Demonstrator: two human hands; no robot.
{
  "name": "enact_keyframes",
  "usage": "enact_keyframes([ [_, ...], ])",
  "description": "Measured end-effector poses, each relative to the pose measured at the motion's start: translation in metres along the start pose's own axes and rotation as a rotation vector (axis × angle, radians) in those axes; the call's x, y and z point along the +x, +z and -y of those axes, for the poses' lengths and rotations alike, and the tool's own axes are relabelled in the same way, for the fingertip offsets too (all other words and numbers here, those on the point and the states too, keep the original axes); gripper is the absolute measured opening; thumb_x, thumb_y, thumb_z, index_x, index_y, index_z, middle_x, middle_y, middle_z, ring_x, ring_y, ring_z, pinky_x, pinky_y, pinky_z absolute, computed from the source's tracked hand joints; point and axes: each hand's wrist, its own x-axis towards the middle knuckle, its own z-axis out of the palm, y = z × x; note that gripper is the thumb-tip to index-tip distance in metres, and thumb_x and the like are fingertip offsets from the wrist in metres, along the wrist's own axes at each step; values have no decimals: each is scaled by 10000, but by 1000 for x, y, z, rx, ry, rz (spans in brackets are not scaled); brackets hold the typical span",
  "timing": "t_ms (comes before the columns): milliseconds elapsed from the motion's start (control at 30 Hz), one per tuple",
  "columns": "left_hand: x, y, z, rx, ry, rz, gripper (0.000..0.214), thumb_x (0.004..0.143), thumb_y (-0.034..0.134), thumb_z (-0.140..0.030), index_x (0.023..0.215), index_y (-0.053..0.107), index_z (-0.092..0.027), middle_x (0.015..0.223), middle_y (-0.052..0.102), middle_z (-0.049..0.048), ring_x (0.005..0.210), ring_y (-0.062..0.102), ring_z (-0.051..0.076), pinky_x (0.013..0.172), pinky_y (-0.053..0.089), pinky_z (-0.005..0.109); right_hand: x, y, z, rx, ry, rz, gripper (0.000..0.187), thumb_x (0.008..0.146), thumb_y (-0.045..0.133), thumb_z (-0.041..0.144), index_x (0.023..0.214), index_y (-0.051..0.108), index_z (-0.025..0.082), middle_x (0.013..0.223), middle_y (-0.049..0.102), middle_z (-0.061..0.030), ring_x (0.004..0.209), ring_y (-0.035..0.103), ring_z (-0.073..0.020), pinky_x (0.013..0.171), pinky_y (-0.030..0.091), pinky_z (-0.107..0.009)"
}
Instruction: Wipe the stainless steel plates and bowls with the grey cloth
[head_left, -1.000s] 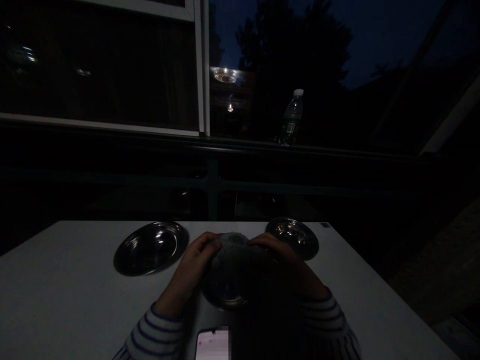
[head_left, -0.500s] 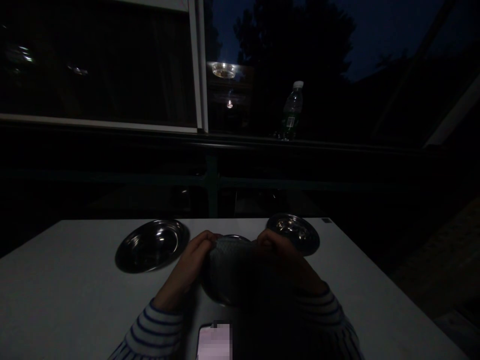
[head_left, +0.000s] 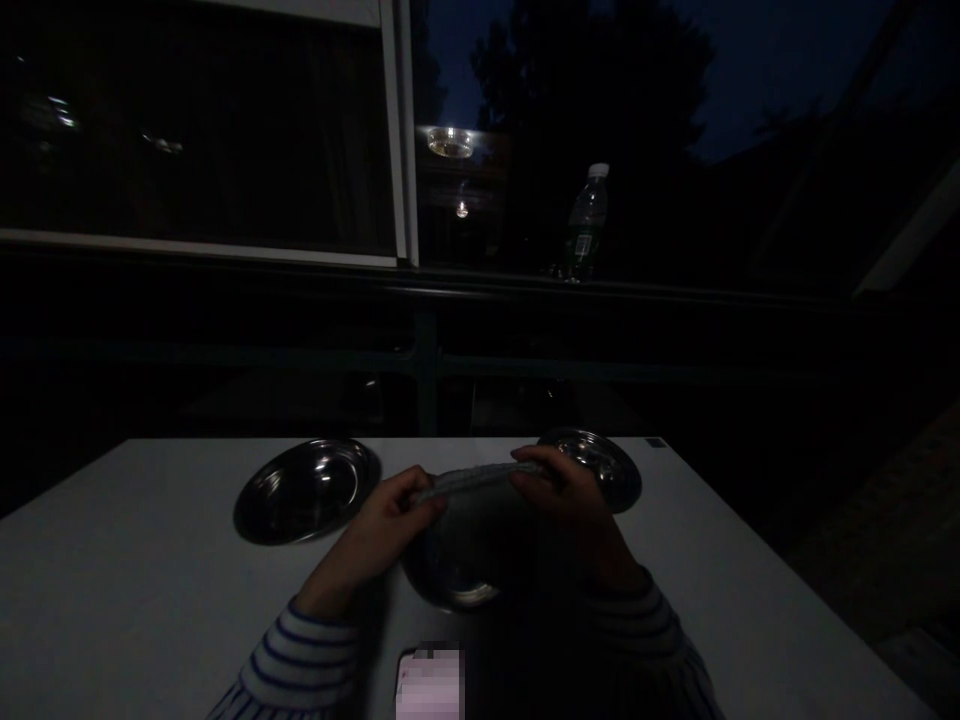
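A greyish piece of cloth [head_left: 478, 478], folded into a narrow strip, is stretched between my two hands. My left hand [head_left: 390, 520] pinches its left end between thumb and fingers. At the other end, my right hand [head_left: 564, 490] grips it the same way, partly in shadow. Below the cloth a round steel dish [head_left: 457, 603] sits on the white table [head_left: 150, 590]. Shadow and my hands hide much of that dish, and I cannot make out what it holds.
Another steel dish [head_left: 247, 530] lies at the left and a third steel dish [head_left: 628, 492] at the back right, with something unclear inside. A phone [head_left: 429, 690] rests at the near edge. A plastic bottle [head_left: 587, 225] stands on the window ledge.
The cloth hung down as a sheet over the middle dish; now it is a narrow strip, uncovering the dish's near rim. My right hand has risen slightly.
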Motion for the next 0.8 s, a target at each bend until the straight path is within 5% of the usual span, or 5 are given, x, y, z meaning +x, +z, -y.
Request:
enact_keyframes([
  [100,-2,4,-2,-209,-9,-125,199,684,629,-325,645,491,-186,579,491,-61,542,461,85,519,356,197,2,4,1,21,22,-56,206,733,595,326,894,635,205,851,668,-22,777,618,-170,649,474,-267],
  [267,-4,16,-2,-292,-123,59,343,642,695,-314,930,548,-199,712,595,-25,660,571,138,591,421,236,5,11,2,166,108,-182,255,691,604,356,888,616,194,844,673,-41,788,628,-195,652,486,-289],
  [367,-1,17,1,-289,-92,-6,258,673,675,-333,852,572,-177,715,606,-19,652,568,128,605,425,234,6,11,1,273,174,-220,380,662,619,382,978,568,177,898,666,-65,845,628,-210,697,490,-303],
  [533,5,16,4,-367,-24,-208,270,702,648,-363,879,543,-188,687,583,-38,622,557,113,591,421,227,6,21,-4,497,285,49,716,709,585,368,1319,280,151,957,670,-76,866,637,-200,776,482,-330],
  [800,6,22,0,-395,-119,-340,333,694,621,-435,887,601,-165,765,649,11,718,611,162,620,446,252,11,30,-21,232,126,-34,333,751,540,383,996,587,163,983,658,-64,938,599,-237,788,468,-345],
])
